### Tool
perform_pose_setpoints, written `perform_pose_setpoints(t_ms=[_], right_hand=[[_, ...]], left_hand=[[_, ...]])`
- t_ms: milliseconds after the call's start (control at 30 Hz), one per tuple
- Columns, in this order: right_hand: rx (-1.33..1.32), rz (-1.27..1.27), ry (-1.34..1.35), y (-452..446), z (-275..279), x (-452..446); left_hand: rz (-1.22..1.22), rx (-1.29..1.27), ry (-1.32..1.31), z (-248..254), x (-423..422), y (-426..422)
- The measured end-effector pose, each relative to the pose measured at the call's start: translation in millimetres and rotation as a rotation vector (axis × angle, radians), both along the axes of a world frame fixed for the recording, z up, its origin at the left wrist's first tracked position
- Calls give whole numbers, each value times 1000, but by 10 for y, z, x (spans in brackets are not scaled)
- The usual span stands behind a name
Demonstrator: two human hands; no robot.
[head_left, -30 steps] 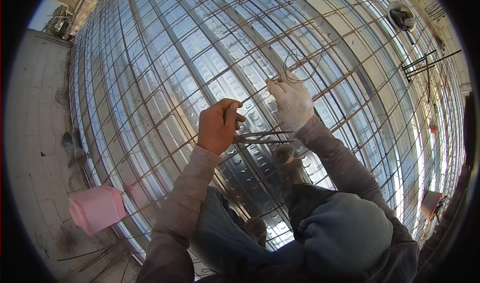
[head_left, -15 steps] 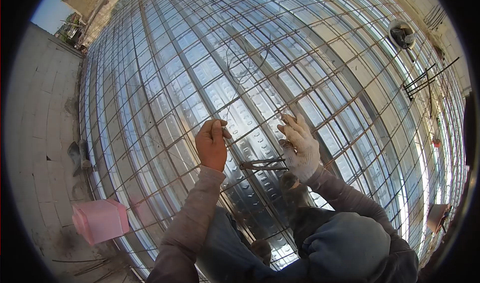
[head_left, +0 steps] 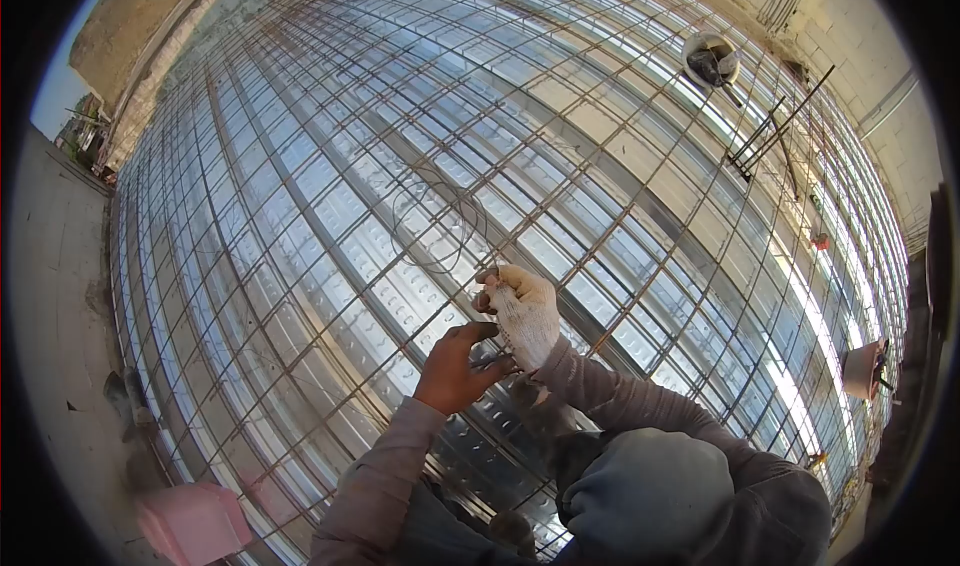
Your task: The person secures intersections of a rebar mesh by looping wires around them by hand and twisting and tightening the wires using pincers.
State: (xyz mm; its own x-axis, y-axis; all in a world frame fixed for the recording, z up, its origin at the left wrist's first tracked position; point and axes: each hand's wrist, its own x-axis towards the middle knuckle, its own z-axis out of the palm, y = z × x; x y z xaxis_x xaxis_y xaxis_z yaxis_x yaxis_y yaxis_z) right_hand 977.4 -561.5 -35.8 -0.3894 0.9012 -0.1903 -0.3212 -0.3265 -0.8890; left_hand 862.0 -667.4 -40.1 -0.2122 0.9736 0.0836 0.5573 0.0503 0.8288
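Observation:
My left hand (head_left: 455, 374), bare, reaches in just below my right hand. Its thumb and forefinger curl around a dark part of the metal pincers (head_left: 488, 360), which are mostly hidden. My right hand (head_left: 528, 318) wears a pale knitted glove and is closed, with the pincers' handles in its palm out of sight. Its fingertips meet near a bar of the rebar mesh (head_left: 437, 314); whether they also pinch wire cannot be made out. Loops of thin wire (head_left: 435, 228) lie on the mesh just beyond my hands.
Ribbed metal decking (head_left: 400, 291) runs beneath the mesh. A pink bucket (head_left: 192, 524) is at lower left, near dark tools or footwear (head_left: 125, 398). At right are a pale round container (head_left: 712, 58), upright bars (head_left: 770, 134) and a brownish bucket (head_left: 862, 370). Block walls (head_left: 65, 296) edge the deck.
My hands have come together, the left moving right to the pincers below my gloved hand. The pincers, plainly visible before, are now largely covered. The camera view has turned.

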Motion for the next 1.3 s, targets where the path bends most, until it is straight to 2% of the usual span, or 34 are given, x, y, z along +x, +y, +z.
perform_pose_setpoints(t_ms=[67, 100, 133, 167, 200, 267, 333, 367, 433, 500, 533, 700, 767, 833, 900, 967, 1000, 1033, 1067, 1133, 1200, 1267, 1300], right_hand=[[21, 58, -103, 134, 55, 202], [32, 127, -199, 180, 79, 287], [7, 235, -204, 179, 31, 321], [-19, 436, -162, 170, 10, 381], [-25, 568, -151, 130, -2, 400], [-114, 778, -52, 33, 29, 386], [-349, 870, 94, -42, 47, 342], [-342, 864, 90, -61, 22, 343], [-408, 910, 187, -101, -39, 357], [-359, 899, 185, -126, -18, 374], [-334, 916, 175, -130, -58, 381], [-259, 1013, 187, -166, -66, 403], [-428, 1028, 352, -223, -18, 401], [-445, 1020, 321, -271, -11, 381], [-458, 1015, 292, -275, 5, 333], [-127, 985, -62, -259, 26, 277], [-122, 989, -61, -245, -28, 253], [83, 944, -209, -220, -84, 217], [288, 887, -355, -202, -118, 191], [345, 911, -373, -150, -32, 167], [406, 931, -395, -97, 1, 151], [122, 1123, -79, -59, -56, 141], [129, 1123, -83, -54, -55, 144]], left_hand=[[-294, -396, -47, 192, -302, -17], [-203, -403, -229, 33, -426, -68], [-150, -302, -442, 5, -495, -62], [-98, -201, -655, -16, -530, -45], [-108, -195, -655, -30, -518, -34], [-43, -81, -1062, 150, -413, 15], [-87, -87, -1146, 141, -395, 14], [-120, -96, -1227, 145, -384, 6], [-38, -54, -1182, 146, -335, -39], [-64, 87, -878, 82, -389, -63], [13, 106, -925, 163, -337, -59], [23, 83, -1015, 168, -385, -109], [23, 65, -1082, 156, -393, -121], [-9, 90, -1236, 114, -404, -139], [-19, 86, -1212, 125, -417, -163], [-28, 84, -1188, 175, -432, -181], [-1, 51, -1033, 242, -441, -200], [25, 17, -878, 283, -453, -209], [27, 23, -875, 281, -462, -217], [108, 28, -800, 258, -468, -243], [76, 2, -786, 314, -495, -277], [26, -42, -795, 390, -511, -317], [23, -34, -794, 375, -533, -333]])
